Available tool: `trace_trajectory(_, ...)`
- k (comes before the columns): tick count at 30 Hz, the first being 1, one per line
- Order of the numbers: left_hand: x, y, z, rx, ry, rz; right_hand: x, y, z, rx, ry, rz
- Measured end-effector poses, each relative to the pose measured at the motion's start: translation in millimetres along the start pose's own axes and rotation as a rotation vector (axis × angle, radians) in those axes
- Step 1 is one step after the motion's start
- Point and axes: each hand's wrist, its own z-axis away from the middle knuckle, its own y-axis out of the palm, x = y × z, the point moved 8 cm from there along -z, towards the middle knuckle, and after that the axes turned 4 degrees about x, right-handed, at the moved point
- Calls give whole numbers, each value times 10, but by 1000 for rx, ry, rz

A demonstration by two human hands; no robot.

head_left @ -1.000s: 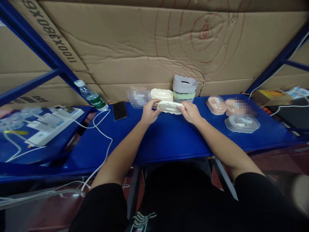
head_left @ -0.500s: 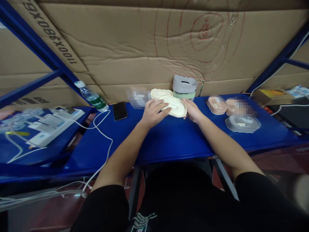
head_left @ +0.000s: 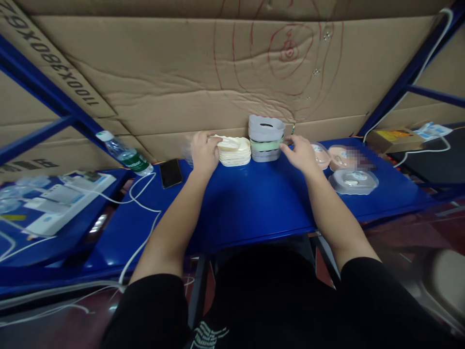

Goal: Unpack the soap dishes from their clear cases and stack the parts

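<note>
My left hand (head_left: 205, 155) is closed on the near-left edge of a shallow cream tray (head_left: 229, 141), which lies tilted over a stack of matching cream trays (head_left: 235, 158). Its fingers partly cover that tray. To the right of this stack stand lavender and pale-green scalloped containers (head_left: 267, 128), piled up. Beside their right side is my right hand (head_left: 301, 152), fingers parted and curved, holding nothing I can see; whether the fingertips touch the pile I cannot tell. Clear plastic pieces (head_left: 188, 149) show blurred behind my left hand.
A phone (head_left: 170, 173) and a water bottle (head_left: 125, 152) lie left of the stacks, with a white cable (head_left: 160, 213) running over the table edge. At right sit lidded peach containers (head_left: 319, 155) and a clear lidded one (head_left: 353, 182). Cardboard (head_left: 174, 63) walls the back.
The cream tray, held between both hands before, has moved left and back onto the cream stack in my left hand. My right hand has let go and moved right, beside the lavender-green pile.
</note>
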Motion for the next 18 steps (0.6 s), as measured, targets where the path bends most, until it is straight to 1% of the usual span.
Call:
trace_trajectory(3, 18, 116, -103, 21, -30, -4, -390, 30, -28, 67, 124, 177)
trace_trajectory(5, 14, 190, -131, 47, -29, -3, -617, 75, -22, 107, 204, 241)
trace_trajectory(7, -10, 260, -127, 88, -2, 4, -754, 102, -12, 127, 256, 248)
trace_trajectory(8, -27, 291, -116, 113, 15, 7, -783, 106, -7, 136, 272, 240)
trace_trajectory(9, -45, 318, -100, 143, 30, 7, -787, 109, -2, 154, 284, 235)
trace_trajectory(11, -75, 365, -63, 214, 45, -17, -732, 118, 14, 231, 304, 261)
trace_trajectory(14, -94, 411, -18, 335, 21, -95, -560, 109, 59, 367, 317, 340)
trace_trajectory(16, -110, 427, -3, 401, 9, -128, -434, 72, 77, 390, 303, 346)
trace_trajectory(18, -134, 427, -1, 428, 13, -138, -350, 16, 78, 351, 290, 334)
